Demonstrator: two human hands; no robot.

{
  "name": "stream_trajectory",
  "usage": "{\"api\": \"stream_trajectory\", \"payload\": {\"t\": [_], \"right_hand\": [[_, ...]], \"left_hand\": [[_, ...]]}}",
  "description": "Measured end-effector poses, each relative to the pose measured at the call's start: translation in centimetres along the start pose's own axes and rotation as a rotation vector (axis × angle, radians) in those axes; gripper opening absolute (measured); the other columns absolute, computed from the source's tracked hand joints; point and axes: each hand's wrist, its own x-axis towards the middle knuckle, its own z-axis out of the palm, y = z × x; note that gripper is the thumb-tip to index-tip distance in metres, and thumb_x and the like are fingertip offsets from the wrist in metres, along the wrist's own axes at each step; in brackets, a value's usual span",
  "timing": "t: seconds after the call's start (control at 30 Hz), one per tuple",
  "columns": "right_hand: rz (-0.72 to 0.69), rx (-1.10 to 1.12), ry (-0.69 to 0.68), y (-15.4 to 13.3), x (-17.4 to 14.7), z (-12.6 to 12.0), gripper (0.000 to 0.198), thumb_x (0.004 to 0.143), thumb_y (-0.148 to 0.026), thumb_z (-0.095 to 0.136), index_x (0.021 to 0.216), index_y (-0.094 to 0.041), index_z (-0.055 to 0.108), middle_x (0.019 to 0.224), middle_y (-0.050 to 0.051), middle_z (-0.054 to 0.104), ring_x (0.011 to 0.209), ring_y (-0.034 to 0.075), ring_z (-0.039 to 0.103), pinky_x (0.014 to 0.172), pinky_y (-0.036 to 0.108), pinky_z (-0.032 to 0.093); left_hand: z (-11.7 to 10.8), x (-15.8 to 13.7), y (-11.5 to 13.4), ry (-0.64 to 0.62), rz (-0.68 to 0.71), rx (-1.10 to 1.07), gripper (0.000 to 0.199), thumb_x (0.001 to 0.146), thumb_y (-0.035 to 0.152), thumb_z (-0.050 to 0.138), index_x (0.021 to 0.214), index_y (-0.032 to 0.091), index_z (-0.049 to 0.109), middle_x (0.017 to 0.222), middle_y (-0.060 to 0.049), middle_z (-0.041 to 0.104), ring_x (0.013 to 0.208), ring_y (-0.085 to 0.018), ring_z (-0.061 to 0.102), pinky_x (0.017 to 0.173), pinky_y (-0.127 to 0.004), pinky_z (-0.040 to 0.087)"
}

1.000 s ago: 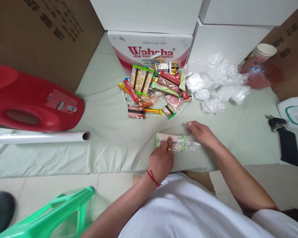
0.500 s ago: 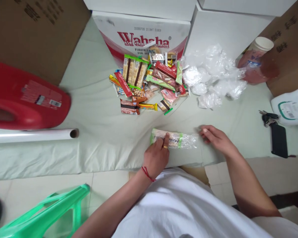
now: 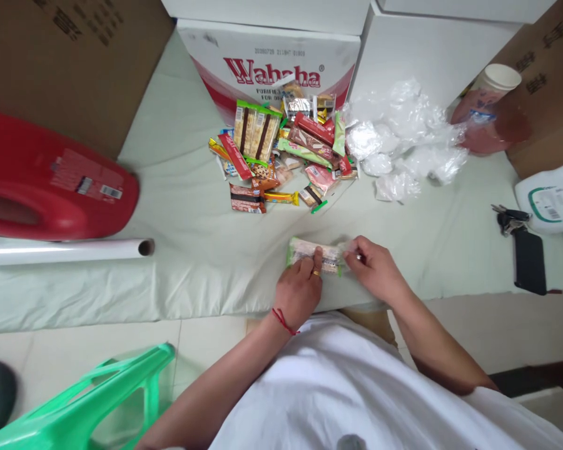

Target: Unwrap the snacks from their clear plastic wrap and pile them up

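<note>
A wrapped wafer snack (image 3: pixel 329 265) with green ends lies flat near the table's front edge, inside a clear plastic bag. My left hand (image 3: pixel 301 285), with a ring and a red string bracelet, holds it down; the index finger stretches over the top and the other fingers are curled on its left part. At its right end, my right hand (image 3: pixel 374 267) pinches the loose end of the clear plastic bag (image 3: pixel 346 249), which its fingers partly hide. Beyond both hands is a heap of wrapped snacks (image 3: pixel 258 134), with crumpled clear plastic bags (image 3: pixel 403 144) right of it.
A Wahaha carton (image 3: pixel 272 50) stands behind the heap. To the left are a red jug (image 3: pixel 75 187) and a white roll (image 3: pixel 65 251). On the right lie a black phone (image 3: pixel 529 262) and keys (image 3: pixel 509 215), near a white jug (image 3: pixel 553 197). A green stool (image 3: pixel 98 400) stands below.
My right hand has moved left to the snack's right end, and the bag's stretched-out tail is gathered in at its fingers. My left hand keeps its place on the snack.
</note>
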Motion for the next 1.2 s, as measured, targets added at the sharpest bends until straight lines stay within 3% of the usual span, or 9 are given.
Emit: {"api": "stream_trajectory", "payload": {"t": [0.17,0.33,0.53,0.6,0.7,0.83,1.03,1.13,1.2], "right_hand": [[-0.009,-0.039,0.024,-3.1,1.6,4.4,0.015,0.097,-0.030,0.054,0.086,-0.022,0.062,0.072,0.000,0.066,0.066,0.017,0.060,0.063,0.027,0.042],[-0.222,-0.199,0.038,-3.0,0.2,6.3,0.029,0.104,-0.028,0.045,0.102,-0.021,0.073,0.095,0.008,0.066,0.088,0.021,0.067,0.080,0.032,0.053],[-0.403,-0.352,0.073,-1.0,-2.0,7.7,0.042,0.104,-0.027,0.048,0.142,-0.019,0.061,0.128,0.016,0.062,0.111,0.028,0.066,0.092,0.042,0.060],[-0.444,-0.403,0.072,-0.5,-2.3,8.3,0.047,0.101,-0.024,0.051,0.148,-0.018,0.056,0.138,0.018,0.059,0.123,0.031,0.062,0.100,0.045,0.058],[-0.454,-0.400,0.062,0.0,-2.4,8.8,0.046,0.100,-0.019,0.052,0.146,-0.018,0.056,0.136,0.017,0.063,0.123,0.030,0.062,0.104,0.046,0.056],[-0.463,-0.403,0.012,0.0,-2.6,8.6,0.040,0.100,-0.017,0.053,0.139,-0.014,0.060,0.129,0.018,0.067,0.123,0.032,0.063,0.107,0.049,0.055],[-0.572,-0.326,-0.151,0.6,-3.6,5.8,0.039,0.101,-0.021,0.053,0.139,-0.016,0.062,0.157,0.021,0.049,0.131,0.034,0.062,0.103,0.052,0.057],[-0.544,-0.088,-0.140,1.7,-4.0,3.5,0.030,0.103,-0.022,0.055,0.130,-0.022,0.068,0.143,0.013,0.065,0.126,0.026,0.066,0.102,0.042,0.058],[-0.437,0.051,-0.065,2.6,-4.1,1.9,0.025,0.104,-0.024,0.056,0.122,-0.026,0.072,0.120,0.007,0.075,0.106,0.020,0.072,0.089,0.033,0.059]], "left_hand": [[-0.4,0.4,-0.2,-0.014,0.050,-0.053,0.034,0.100,0.016,0.046,0.125,0.016,0.069,0.093,-0.010,0.067,0.089,-0.022,0.067,0.070,-0.031,0.052],[-1.2,0.4,-1.4,0.064,0.073,-0.396,0.018,0.094,0.024,0.053,0.092,0.017,0.070,0.095,-0.012,0.065,0.080,-0.022,0.065,0.065,-0.033,0.052],[-2.9,-0.9,-4.4,0.220,0.025,-1.014,0.030,0.091,0.012,0.047,0.113,0.020,0.066,0.086,-0.002,0.065,0.073,-0.014,0.063,0.068,-0.028,0.055],[-3.5,-1.0,-4.7,0.305,0.054,-0.980,0.032,0.093,0.009,0.045,0.115,0.021,0.066,0.096,-0.004,0.070,0.083,-0.015,0.068,0.077,-0.030,0.058],[-4.1,-0.3,-4.4,0.321,0.313,-0.867,0.036,0.098,0.015,0.048,0.129,0.024,0.064,0.125,-0.010,0.073,0.117,-0.021,0.069,0.100,-0.040,0.057],[-3.3,1.3,-4.3,0.167,0.428,-0.597,0.048,0.107,0.033,0.042,0.153,0.020,0.050,0.148,-0.015,0.063,0.143,-0.027,0.055,0.122,-0.050,0.040],[-2.2,1.3,-6.0,0.006,0.489,-0.395,0.069,0.105,0.038,0.044,0.164,0.007,0.028,0.165,-0.021,0.043,0.159,-0.030,0.032,0.130,-0.052,0.027],[-2.3,1.3,-6.3,-0.052,0.532,-0.301,0.073,0.097,0.032,0.052,0.162,0.006,0.032,0.168,-0.022,0.037,0.161,-0.033,0.028,0.131,-0.053,0.026],[-2.1,1.6,-6.3,-0.044,0.530,-0.218,0.067,0.097,0.026,0.053,0.160,0.007,0.037,0.167,-0.021,0.040,0.159,-0.033,0.031,0.130,-0.053,0.028]]}}
